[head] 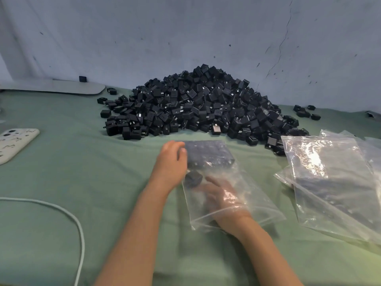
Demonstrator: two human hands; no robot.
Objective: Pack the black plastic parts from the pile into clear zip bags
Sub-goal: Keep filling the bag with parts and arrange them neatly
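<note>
Already done: a block of black parts [208,153] ranged in rows at the closed far end of the zip bag [247,203], flat on the counter [82,172].
Left to do: most of the job, by judgement; pile [202,104] just beyond the bag, large and heaped high.
Bag in use: mouth toward the person, unsealed; one loose part [192,179] inside, just short of the packed block.
Right hand [220,195]: inside the bag past the wrist, fingers stretched out toward the loose part, clamped on nothing.
Left hand [172,159]: outside, cupped round the bag's packed left corner, fingers curled on it.
Spare bags [329,182]: clear stack to the right; dark patches showing through, contents unclear.
</note>
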